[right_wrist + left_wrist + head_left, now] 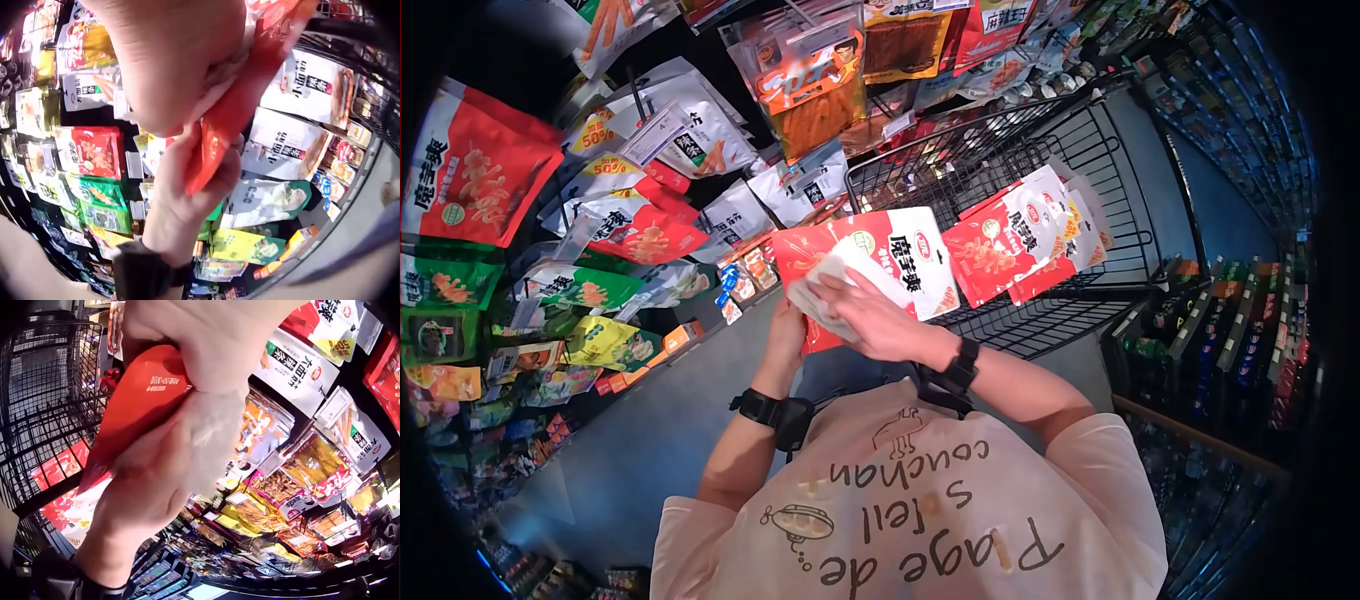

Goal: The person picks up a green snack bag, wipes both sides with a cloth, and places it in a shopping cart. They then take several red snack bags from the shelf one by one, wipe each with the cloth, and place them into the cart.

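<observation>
A red and white snack bag (915,255) with large black characters is held up in front of the shirt. My left hand (782,338) grips it at its lower left edge; in the right wrist view the thumb and fingers of the left hand (194,178) pinch the bag's red edge (215,140). My right hand (880,318) lies over the bag's face and holds a crumpled white cloth (828,292) against it. In the left wrist view the right hand (147,487) bears on the cloth, beside the bag's plain red side (140,406).
A black wire shopping cart (1100,150) stands just beyond, with several similar red and white bags (1005,240) in it. Hanging snack packets (800,80) crowd the shelf ahead and at left. Grey floor (620,490) lies below; bottle shelves (1230,340) stand at right.
</observation>
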Action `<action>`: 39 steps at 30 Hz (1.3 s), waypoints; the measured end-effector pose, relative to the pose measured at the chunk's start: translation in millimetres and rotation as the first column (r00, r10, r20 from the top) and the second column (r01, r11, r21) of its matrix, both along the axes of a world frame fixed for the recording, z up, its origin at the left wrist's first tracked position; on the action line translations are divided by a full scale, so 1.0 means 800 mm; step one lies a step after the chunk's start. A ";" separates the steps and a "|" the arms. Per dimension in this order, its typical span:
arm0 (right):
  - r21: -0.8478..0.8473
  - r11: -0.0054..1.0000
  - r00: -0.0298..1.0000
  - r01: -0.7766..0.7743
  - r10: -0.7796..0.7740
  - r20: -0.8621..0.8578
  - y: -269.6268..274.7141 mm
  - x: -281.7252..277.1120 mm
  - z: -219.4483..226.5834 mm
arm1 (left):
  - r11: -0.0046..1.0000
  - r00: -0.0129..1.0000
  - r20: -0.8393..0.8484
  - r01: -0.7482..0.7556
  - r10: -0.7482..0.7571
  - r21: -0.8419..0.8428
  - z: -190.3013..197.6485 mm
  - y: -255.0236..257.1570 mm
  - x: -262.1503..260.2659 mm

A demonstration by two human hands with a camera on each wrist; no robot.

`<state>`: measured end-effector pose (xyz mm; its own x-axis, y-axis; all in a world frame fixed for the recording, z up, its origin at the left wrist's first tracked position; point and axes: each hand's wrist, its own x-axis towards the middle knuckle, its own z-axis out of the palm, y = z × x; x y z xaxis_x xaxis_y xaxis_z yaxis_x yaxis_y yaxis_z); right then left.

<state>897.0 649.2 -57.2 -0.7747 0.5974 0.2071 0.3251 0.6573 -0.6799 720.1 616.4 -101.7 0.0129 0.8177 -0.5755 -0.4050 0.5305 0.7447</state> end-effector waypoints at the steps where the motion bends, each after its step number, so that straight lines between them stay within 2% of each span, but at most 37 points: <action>1: -0.061 0.998 0.999 -0.015 0.012 -0.039 -0.009 0.016 -0.001 | 1.000 1.000 0.005 0.003 -0.003 0.003 0.011 0.004 0.007; 3: -0.107 0.992 0.998 -0.059 0.058 -0.013 -0.019 0.051 -0.001 | 0.990 0.990 0.031 -0.140 0.140 0.012 0.033 0.010 0.020; 4: -0.172 0.985 0.999 0.006 -0.013 -0.040 -0.022 0.067 -0.002 | 0.980 0.991 -0.020 -0.124 0.129 0.155 0.030 0.013 0.021; 5: -0.238 0.969 0.994 0.069 -0.087 -0.064 -0.026 0.083 -0.004 | 0.981 0.992 -0.017 -0.120 0.124 0.156 0.033 0.013 0.019; 6: -0.494 0.842 0.935 0.219 -0.325 -0.140 -0.033 0.101 -0.025 | 0.949 0.944 -0.324 0.048 0.058 0.310 0.051 0.015 0.017; 7: -0.719 0.628 0.819 0.298 -0.555 -0.145 -0.035 0.114 -0.032 | 0.882 0.796 -0.603 0.250 0.048 0.399 0.069 0.017 0.015; 8: -0.822 0.439 0.647 0.363 -0.753 -0.116 -0.035 0.132 -0.034 | 0.868 0.724 -0.690 0.331 0.017 0.369 0.086 0.016 0.011; 9: -0.900 0.229 0.438 0.371 -0.897 -0.048 -0.028 0.144 -0.021 | 0.867 0.724 -0.690 0.334 0.015 0.369 0.102 0.019 0.009; 10: -0.926 0.186 0.298 0.329 -0.951 -0.085 -0.020 0.160 -0.013 | 0.628 0.506 -0.843 0.598 0.185 0.497 0.117 0.025 0.008; 11: -0.949 0.149 0.148 0.279 -0.983 -0.111 -0.013 0.172 -0.005 | 0.328 0.300 -0.855 0.829 0.423 0.453 0.123 0.028 0.008; 12: -0.904 0.201 0.089 0.378 -0.980 -0.180 -0.007 0.177 0.005 | 0.266 0.251 -0.842 0.872 0.476 0.411 0.121 0.025 0.009; 13: -0.845 0.242 0.039 0.476 -0.966 -0.255 -0.003 0.177 0.024 | 0.262 0.253 -0.843 0.873 0.475 0.410 0.113 0.022 0.007; 14: -0.753 0.355 0.160 0.554 -0.933 -0.323 -0.004 0.171 0.050 | 0.210 0.281 -0.854 0.892 0.437 0.400 0.100 0.020 0.002; 15: -0.621 0.393 0.323 0.678 -0.918 -0.229 -0.007 0.168 0.057 | 0.154 0.306 -0.865 0.907 0.398 0.392 0.090 0.018 -0.001; 16: -0.466 0.522 0.500 0.715 -0.847 -0.182 -0.011 0.158 0.052 | 0.146 0.310 -0.864 0.908 0.396 0.393 0.085 0.015 -0.002; 17: -0.395 0.676 0.660 0.623 -0.725 -0.199 -0.015 0.137 0.048 | 0.151 0.318 -0.869 0.905 0.381 0.397 0.082 0.012 -0.002; 18: -0.190 0.850 0.830 0.491 -0.522 -0.195 -0.019 0.113 0.045 | 0.157 0.324 -0.873 0.903 0.364 0.401 0.078 0.008 -0.003; 19: -0.175 0.948 0.931 0.268 -0.301 -0.204 -0.015 0.087 0.043 | 0.148 0.328 -0.873 0.904 0.361 0.401 0.071 0.004 -0.006; 20: -0.557 0.828 0.917 0.068 -0.272 -0.291 -0.020 0.053 0.040 | 0.206 0.352 -0.861 0.872 0.367 0.444 0.063 0.000 -0.008; 21: -0.281 0.959 0.999 0.043 -0.037 0.025 -0.032 0.038 0.026 | 0.263 0.374 -0.848 0.834 0.376 0.485 0.056 -0.002 -0.011; 22: -0.243 0.969 0.999 0.050 -0.047 0.021 -0.037 0.035 0.021 | 0.256 0.376 -0.847 0.837 0.376 0.485 0.053 -0.004 -0.016; 24: -0.202 0.977 0.998 0.059 -0.057 0.017 -0.036 0.036 0.007 | 0.201 0.298 -0.878 0.898 0.375 0.391 0.048 -0.004 -0.022; 26: -0.123 0.970 0.977 0.211 -0.209 0.030 -0.030 0.046 -0.012 | 0.219 0.297 -0.881 0.893 0.369 0.393 0.056 -0.007 -0.015; 27: -0.124 0.969 0.977 0.215 -0.213 0.032 -0.028 0.051 -0.018 | 0.239 0.294 -0.884 0.887 0.363 0.394 0.059 -0.008 -0.012; 29: -0.218 0.933 0.950 0.287 -0.307 -0.060 -0.020 0.061 -0.026 | 0.248 0.314 -0.876 0.874 0.365 0.417 0.059 -0.006 -0.008; 32: -0.424 0.811 0.890 0.403 -0.455 -0.024 -0.011 0.088 -0.032 | 0.262 0.350 -0.857 0.847 0.377 0.461 0.062 0.000 -0.005; 33: -0.497 0.757 0.876 0.423 -0.483 0.010 -0.005 0.106 -0.037 | 0.270 0.366 -0.847 0.833 0.386 0.483 0.065 0.003 -0.005; 34: -0.630 0.547 0.787 0.551 -0.591 0.176 0.002 0.123 -0.037 | 0.261 0.368 -0.844 0.835 0.390 0.484 0.075 0.006 -0.004; 35: -0.704 0.294 0.679 0.646 -0.643 0.355 0.007 0.144 -0.037 | 0.284 0.416 -0.807 0.784 0.419 0.551 0.090 0.011 -0.004; 36: -0.639 0.382 0.658 0.667 -0.705 0.266 0.006 0.176 -0.047 | 0.307 0.460 -0.766 0.725 0.449 0.616 0.100 0.013 -0.002; 37: -0.563 0.459 0.640 0.687 -0.750 0.169 0.004 0.206 -0.055 | 0.306 0.460 -0.764 0.724 0.453 0.618 0.104 0.015 -0.004; 39: -0.282 0.559 0.595 0.780 -0.802 0.058 0.010 0.233 -0.023 | 0.487 0.647 -0.649 0.449 0.400 0.749 0.109 0.016 -0.009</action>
